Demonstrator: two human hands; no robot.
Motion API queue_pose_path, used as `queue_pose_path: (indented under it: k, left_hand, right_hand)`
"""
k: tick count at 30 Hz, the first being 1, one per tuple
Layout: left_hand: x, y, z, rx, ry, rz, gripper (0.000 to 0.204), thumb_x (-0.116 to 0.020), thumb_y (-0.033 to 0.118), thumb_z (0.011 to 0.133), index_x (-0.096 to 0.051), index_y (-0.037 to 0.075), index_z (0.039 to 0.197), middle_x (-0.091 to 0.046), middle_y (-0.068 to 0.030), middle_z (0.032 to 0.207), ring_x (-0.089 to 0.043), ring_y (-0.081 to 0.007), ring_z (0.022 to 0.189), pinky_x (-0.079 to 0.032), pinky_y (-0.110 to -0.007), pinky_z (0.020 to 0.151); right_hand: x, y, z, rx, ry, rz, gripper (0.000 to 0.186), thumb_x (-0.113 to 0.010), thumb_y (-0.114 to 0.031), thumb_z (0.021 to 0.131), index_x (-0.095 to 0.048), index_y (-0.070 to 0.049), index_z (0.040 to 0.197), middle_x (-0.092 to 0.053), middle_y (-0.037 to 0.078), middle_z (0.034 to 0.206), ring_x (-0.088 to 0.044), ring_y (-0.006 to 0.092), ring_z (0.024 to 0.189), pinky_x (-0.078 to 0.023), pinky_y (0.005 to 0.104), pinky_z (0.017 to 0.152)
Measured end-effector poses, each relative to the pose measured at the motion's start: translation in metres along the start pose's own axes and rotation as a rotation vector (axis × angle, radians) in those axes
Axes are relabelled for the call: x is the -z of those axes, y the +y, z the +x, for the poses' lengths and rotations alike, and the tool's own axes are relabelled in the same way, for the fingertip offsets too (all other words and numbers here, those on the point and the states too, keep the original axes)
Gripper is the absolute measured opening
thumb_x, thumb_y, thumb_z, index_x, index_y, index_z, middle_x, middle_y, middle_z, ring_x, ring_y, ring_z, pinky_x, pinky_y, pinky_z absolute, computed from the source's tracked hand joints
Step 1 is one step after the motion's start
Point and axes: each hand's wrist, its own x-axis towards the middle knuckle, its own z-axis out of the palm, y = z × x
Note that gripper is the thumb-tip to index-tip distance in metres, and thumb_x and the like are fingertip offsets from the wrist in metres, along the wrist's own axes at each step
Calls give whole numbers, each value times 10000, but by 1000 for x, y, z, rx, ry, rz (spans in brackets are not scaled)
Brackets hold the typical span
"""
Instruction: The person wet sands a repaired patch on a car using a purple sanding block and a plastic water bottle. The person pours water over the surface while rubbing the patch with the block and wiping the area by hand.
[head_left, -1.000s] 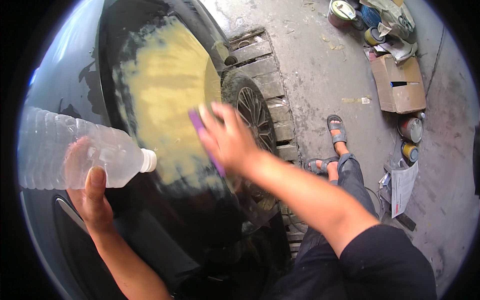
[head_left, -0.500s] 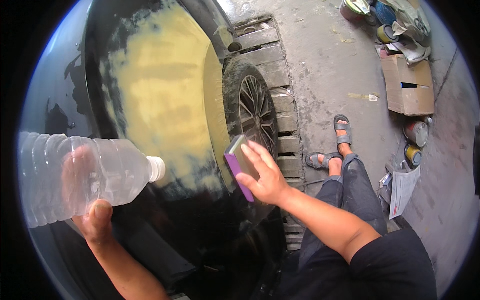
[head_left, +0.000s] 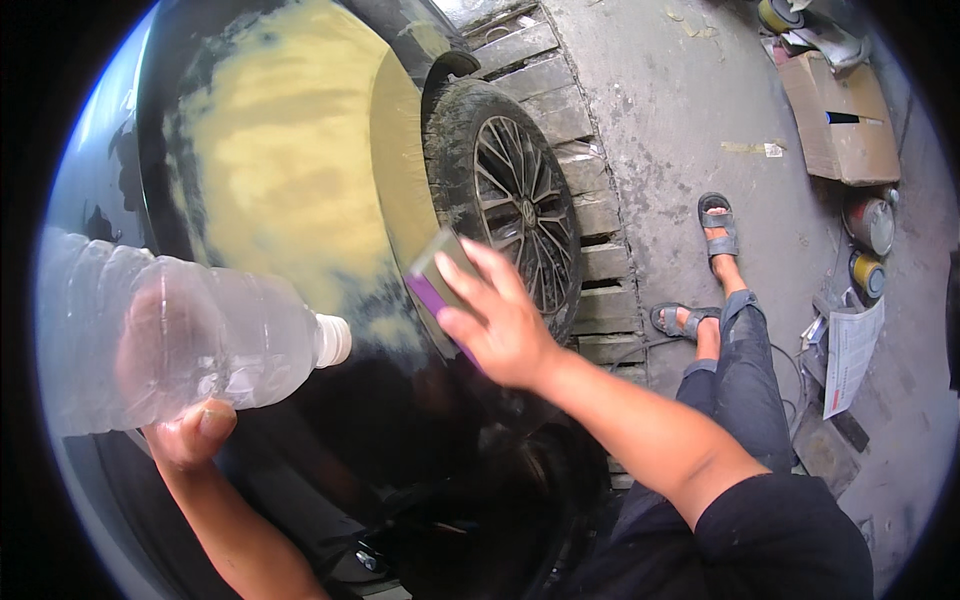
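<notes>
My left hand (head_left: pixel 195 437) is closed around a large clear plastic bottle (head_left: pixel 262 335), tipped on its side with the white cap pointing right. The fingers show through its wall. In my right hand (head_left: pixel 515 335) is a sanding block (head_left: pixel 430 293), purple on one side and grey on the other, gripped between thumb and fingers. It is beside the wheel-arch edge of a black car panel (head_left: pixel 400 430); whether it touches the panel I cannot tell. A broad patch of yellowish filler (head_left: pixel 290 150), with blurred sanded edges, covers much of the panel.
Right of the panel is the car's wheel (head_left: pixel 525 215), above a slatted floor grate (head_left: pixel 605 265). My sandaled feet (head_left: pixel 718 235) stand on the concrete floor (head_left: pixel 660 130). Along the right are a cardboard box (head_left: pixel 845 125), cans (head_left: pixel 868 225) and a printed sheet (head_left: pixel 852 350).
The sanding block and my right hand have moved left and up. The bottle has shifted slightly right and tilts cap-down a little more. The view has shifted, showing more of the wheel.
</notes>
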Motion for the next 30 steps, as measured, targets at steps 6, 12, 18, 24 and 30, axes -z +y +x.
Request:
queue_pose_path:
  k: [6, 12, 18, 24, 30]
  left_hand:
    - [14, -19, -3, 49, -20, 7, 1121, -780, 703, 698, -431, -20, 1481, -498, -162, 1445, -514, -307, 1315, -400, -455, 1109]
    - [27, -8, -8, 49, -60, -10, 1113, -803, 653, 716, -403, -19, 1507, -467, -171, 1491, -482, -319, 1360, -366, -472, 1146]
    - [7, -30, -4, 42, -5, -22, 1106, -790, 711, 692, -470, -32, 1446, -519, -152, 1413, -512, -287, 1286, -398, -440, 1089]
    - [16, -18, -10, 49, -39, -50, 1127, -820, 644, 717, -391, -30, 1512, -473, -170, 1483, -516, -303, 1318, -407, -462, 1112]
    - [9, -23, -7, 65, 26, -32, 1135, -806, 742, 642, -493, -20, 1424, -550, -118, 1347, -536, -259, 1225, -423, -415, 1041]
  right_hand:
    - [3, 0, -40, 45, -34, 24, 539, -693, -343, 944, -578, -143, 1431, -458, 258, 1462, -528, 427, 1229, -426, 472, 1064]
    - [-3, -8, -18, 51, -2, 23, 529, -706, -303, 925, -593, -139, 1415, -452, 251, 1476, -550, 411, 1175, -442, 478, 1039]
    - [6, 9, -7, 36, -11, -40, 527, -702, -290, 930, -582, -144, 1421, -432, 249, 1494, -527, 441, 1204, -412, 473, 1069]
    - [4, 6, -52, 47, -27, 1, 538, -713, -273, 916, -585, -141, 1423, -431, 263, 1497, -542, 420, 1167, -438, 476, 1036]
    - [1, 11, 27, 15, 42, -21, 517, -701, -305, 928, -591, -162, 1412, -471, 256, 1447, -551, 437, 1136, -459, 479, 1010]
